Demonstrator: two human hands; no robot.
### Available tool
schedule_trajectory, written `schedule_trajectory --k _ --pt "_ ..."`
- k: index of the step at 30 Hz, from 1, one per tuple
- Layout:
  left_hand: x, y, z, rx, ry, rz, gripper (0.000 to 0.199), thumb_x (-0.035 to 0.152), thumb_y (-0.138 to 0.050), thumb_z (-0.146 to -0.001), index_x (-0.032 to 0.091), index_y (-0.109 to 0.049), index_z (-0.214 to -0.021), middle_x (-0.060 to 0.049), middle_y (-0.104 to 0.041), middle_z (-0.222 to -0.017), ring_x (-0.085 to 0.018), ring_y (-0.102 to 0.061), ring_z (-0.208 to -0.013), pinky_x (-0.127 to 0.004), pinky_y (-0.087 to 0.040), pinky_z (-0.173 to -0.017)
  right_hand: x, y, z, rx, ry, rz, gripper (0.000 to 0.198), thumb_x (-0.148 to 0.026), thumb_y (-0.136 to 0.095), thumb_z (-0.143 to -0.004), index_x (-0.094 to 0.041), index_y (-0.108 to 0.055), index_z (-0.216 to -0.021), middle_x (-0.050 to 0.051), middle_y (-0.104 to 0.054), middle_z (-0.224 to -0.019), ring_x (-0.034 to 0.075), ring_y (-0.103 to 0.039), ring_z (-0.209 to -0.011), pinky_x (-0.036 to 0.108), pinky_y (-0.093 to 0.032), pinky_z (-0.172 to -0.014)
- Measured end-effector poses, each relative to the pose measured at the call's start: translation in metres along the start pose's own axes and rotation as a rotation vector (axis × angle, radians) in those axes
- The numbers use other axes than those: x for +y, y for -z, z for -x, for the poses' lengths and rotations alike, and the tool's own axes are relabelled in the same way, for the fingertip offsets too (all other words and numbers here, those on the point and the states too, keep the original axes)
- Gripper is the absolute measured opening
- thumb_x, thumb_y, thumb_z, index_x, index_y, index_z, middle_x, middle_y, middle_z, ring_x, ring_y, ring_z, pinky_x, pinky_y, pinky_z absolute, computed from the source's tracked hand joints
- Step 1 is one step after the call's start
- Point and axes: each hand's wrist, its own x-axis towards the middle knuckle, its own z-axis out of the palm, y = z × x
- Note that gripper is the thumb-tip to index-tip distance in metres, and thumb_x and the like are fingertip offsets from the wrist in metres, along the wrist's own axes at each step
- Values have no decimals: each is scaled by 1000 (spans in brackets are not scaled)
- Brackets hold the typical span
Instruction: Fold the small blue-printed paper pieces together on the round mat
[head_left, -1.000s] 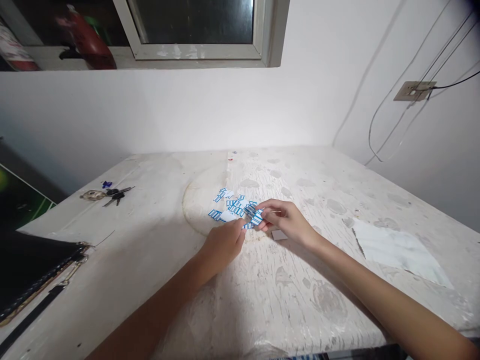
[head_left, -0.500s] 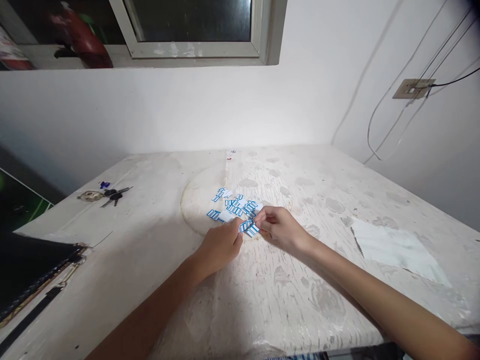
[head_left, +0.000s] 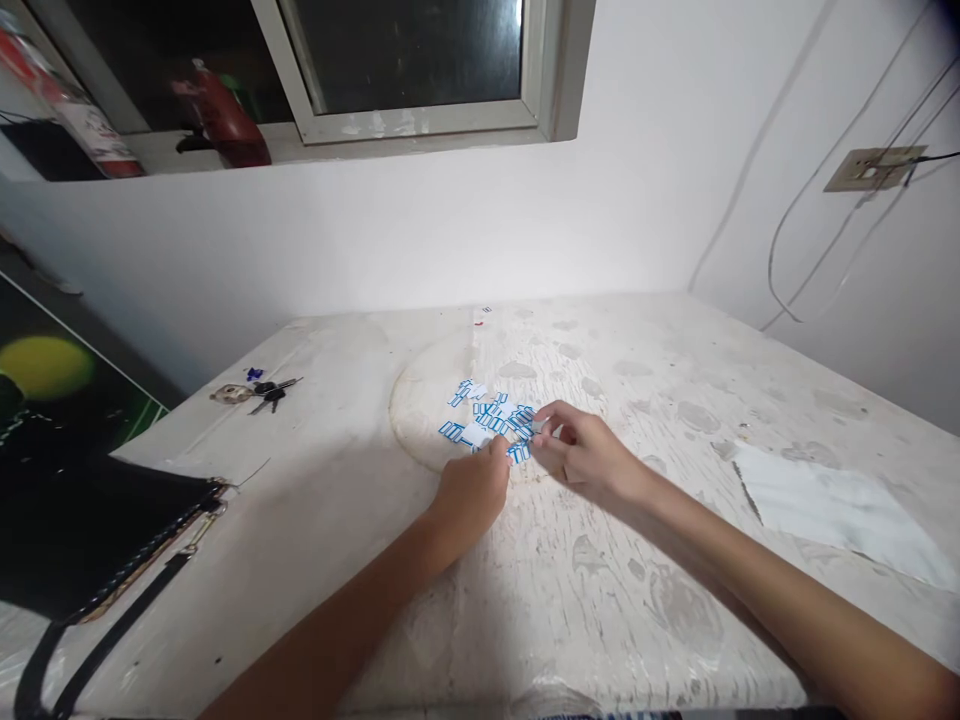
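A small heap of blue-and-white paper labels [head_left: 484,415] lies in the middle of a worn white table [head_left: 615,580]. My left hand [head_left: 471,492] rests at the heap's near edge with its fingertips pinched against the labels. My right hand [head_left: 581,452] comes in from the right and pinches a small white label piece [head_left: 537,427] beside the heap. A few blue labels [head_left: 519,450] sit between the two hands. Whether the left fingers hold a label is hidden by the hand.
A bunch of keys [head_left: 255,392] lies at the table's far left. A black bag with a strap [head_left: 90,540] sits at the left edge. A white sheet [head_left: 832,505] lies at the right. A wall and a window sill are behind; a socket with wires [head_left: 870,168] hangs on the right wall.
The camera has swung, so everything sits further right in view. My right hand has drawn in to the heap's right edge, and the label strip held between both hands half a second ago is no longer raised.
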Motion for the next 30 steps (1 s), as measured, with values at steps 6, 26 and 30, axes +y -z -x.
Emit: schedule_trajectory --k 6,26,30 --pt "1 -2 -4 10 21 -30 28 27 -22 -91 16 -42 -107 -8 -63 -84 -23 -61 -72 -29 -40 -59 -15 48 8 -359 -79 555 21 -34 -63 -67 -20 -55 -81 3 -58 -79 13 -50 -61 25 -32 -50" --pt "-2 3 -5 -30 -26 -16 27 27 -22 -91 15 -40 -109 -8 -63 -85 -20 -61 -73 -28 -39 -59 -18 37 7 -244 99 655 10 -11 -44 -73 -17 -52 -71 2 -52 -62 9 -37 -48 25 -25 -47" --pt "-4 5 -4 -22 -78 19 28 27 -22 -91 17 -42 -108 -6 -63 -83 -20 -60 -72 -28 -37 -58 -24 34 4 -210 268 445 21 -6 -39 -73 -17 -56 -75 2 -55 -71 10 -43 -59 23 -31 -56"
